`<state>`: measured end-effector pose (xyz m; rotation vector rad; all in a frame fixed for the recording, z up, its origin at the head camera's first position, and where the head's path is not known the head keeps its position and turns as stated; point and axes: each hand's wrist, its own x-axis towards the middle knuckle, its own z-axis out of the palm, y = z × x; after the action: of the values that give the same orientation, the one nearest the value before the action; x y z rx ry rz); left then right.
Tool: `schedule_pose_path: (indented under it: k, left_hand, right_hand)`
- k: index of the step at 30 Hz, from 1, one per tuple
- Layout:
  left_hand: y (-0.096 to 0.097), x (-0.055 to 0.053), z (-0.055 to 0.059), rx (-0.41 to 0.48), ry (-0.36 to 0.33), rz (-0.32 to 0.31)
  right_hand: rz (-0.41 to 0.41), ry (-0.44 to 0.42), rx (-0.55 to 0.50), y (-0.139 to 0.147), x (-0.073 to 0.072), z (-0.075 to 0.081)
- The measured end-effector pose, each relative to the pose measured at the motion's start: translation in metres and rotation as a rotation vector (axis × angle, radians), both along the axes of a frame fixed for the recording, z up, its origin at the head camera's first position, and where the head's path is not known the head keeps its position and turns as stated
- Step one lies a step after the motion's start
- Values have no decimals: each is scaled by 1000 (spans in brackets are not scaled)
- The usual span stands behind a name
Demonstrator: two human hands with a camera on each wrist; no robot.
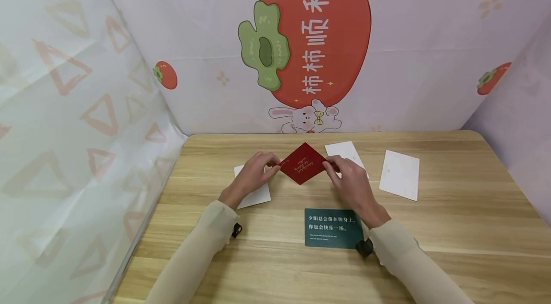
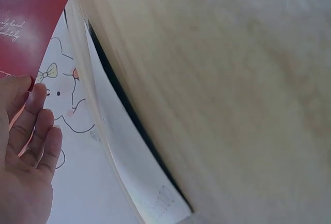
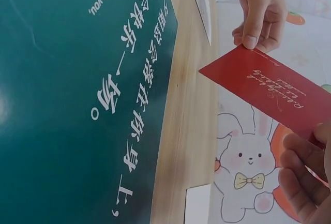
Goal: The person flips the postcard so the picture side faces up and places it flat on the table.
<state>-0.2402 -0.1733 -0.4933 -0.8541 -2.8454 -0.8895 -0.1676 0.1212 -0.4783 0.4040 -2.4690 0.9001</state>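
Note:
A red card [image 1: 303,160] with light script is held up above the table, its corners turned to the sides. My left hand [image 1: 257,172] pinches the left corner between thumb and fingers; the left wrist view shows this grip on the card [image 2: 26,32] closely. At the opposite corner my right hand [image 1: 350,182] pinches the card with thumb and forefinger. Below it, a dark green card [image 1: 331,234] with white writing lies flat on the table, partly covered by the right wrist. A white card [image 1: 256,197] lies under the left hand, partly hidden.
Another white card [image 1: 344,149] lies behind the right hand, and a further white card [image 1: 399,175] lies to its right. The wooden table [image 1: 456,227] ends at a printed backdrop [image 1: 413,89] at the back. A patterned cloth wall [image 1: 86,151] stands along the left.

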Motion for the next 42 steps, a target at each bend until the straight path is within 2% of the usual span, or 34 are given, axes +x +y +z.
schedule_pose_path:
  k: [9, 20, 33, 37, 42]
  left_hand:
    - [1, 3, 0, 17, -16, -1]
    - [2, 7, 1, 11, -36, 14]
    - [0, 9, 1, -16, -28, 9]
    - [-1, 9, -1, -21, -25, 4]
    - [-2, 9, -3, -20, -54, 4]
  right_hand:
    - [-20, -68, -26, 2, 0, -2]
    - [-18, -131, 8, 4, 0, -2]
    - [3, -167, 58, 6, -4, -9]
    - [11, -200, 68, 6, -4, -11]
    - [14, -246, 74, 7, -3, -13]
